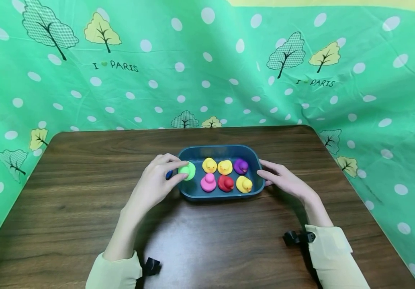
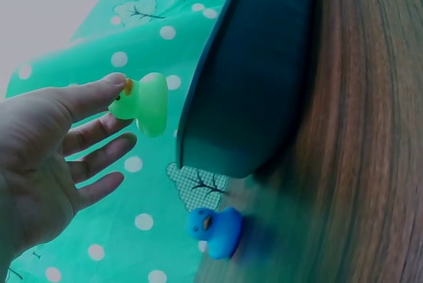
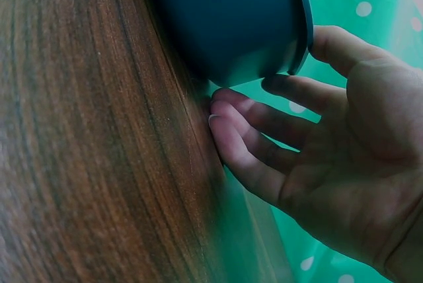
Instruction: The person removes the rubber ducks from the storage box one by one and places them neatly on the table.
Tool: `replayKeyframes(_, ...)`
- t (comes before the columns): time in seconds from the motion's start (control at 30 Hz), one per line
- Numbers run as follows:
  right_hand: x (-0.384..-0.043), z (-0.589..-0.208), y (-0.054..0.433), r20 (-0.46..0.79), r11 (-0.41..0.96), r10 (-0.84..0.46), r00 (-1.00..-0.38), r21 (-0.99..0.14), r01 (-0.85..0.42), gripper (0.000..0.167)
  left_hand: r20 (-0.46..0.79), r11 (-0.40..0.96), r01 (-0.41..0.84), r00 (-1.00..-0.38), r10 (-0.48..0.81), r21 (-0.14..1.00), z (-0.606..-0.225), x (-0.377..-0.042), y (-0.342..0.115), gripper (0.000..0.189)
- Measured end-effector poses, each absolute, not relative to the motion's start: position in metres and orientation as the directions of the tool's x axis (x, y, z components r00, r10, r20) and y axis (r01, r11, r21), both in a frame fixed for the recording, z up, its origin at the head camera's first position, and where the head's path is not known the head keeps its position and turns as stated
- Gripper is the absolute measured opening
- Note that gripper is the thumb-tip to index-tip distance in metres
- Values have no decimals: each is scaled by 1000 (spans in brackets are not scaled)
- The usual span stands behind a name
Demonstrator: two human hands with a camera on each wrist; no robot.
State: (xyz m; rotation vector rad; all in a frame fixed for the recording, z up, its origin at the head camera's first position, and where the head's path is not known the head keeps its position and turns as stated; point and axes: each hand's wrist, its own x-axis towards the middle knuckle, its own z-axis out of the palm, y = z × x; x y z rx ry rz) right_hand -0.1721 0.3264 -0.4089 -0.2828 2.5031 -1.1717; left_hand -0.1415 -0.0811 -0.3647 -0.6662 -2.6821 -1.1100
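Observation:
My left hand (image 1: 155, 178) pinches a light green rubber duck (image 1: 187, 171) between thumb and fingertips. In the left wrist view that duck (image 2: 153, 104) is held above the rim level, beside the tray's wall. The dark blue tray (image 1: 218, 196) holds several rubber ducks: yellow ones (image 1: 244, 184), a purple one (image 1: 241, 166), a pink one (image 1: 208, 183) and a red one (image 1: 225, 183). My right hand (image 1: 283, 178) grips the tray's right end, its thumb at the rim and index finger against the outer wall. A blue duck (image 2: 221, 231) stands on the table left of the tray, mostly hidden by my left hand from above.
The tray stands on a dark wood-grain table (image 1: 221, 241), toward its far side. A green dotted cloth (image 1: 193, 52) hangs behind and along the sides. Black straps (image 1: 297, 237) with small devices sit at both sleeve cuffs.

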Motion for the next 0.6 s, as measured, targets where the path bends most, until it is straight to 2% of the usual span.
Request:
replayKeyframes(0.3,-173,-409,327,-240,635,-328,-914,-772,-25,61,352,611,452,-892,285,650,-360,-137,-102,33)
replayKeyframes(0.6,-174,-409,327,-243,639,-331,-912,-769,-27,61,298,637,418,-909,293,648,-358,-138,-122,33)
